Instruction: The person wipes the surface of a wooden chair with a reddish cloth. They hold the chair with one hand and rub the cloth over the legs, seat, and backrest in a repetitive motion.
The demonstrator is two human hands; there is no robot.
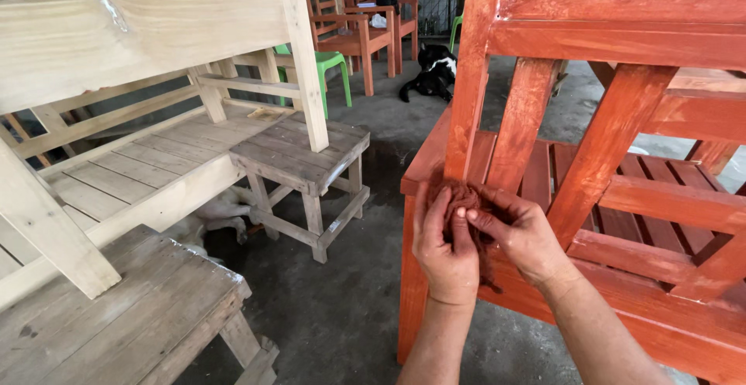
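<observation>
Illumination is soft, even daylight, entering from the open area far beyond the fingers (466,212). No hard glare; only a mild sheen on the stained red bench (622,12) above the fingers and a pale highlight on the unpainted rail (116,35) well to their left. Shadows are diffuse, darkest on the concrete floor (365,307) below and left of the fingers, under the small stool (303,160). Focus is sharp near the fingers; distant chairs are slightly soft. Wide-angle bending shows at the frame edges.

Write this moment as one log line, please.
left hand: gripping stained rag | right hand: pinching rag | place: red-stained wooden bench | nearby: unpainted bench
</observation>
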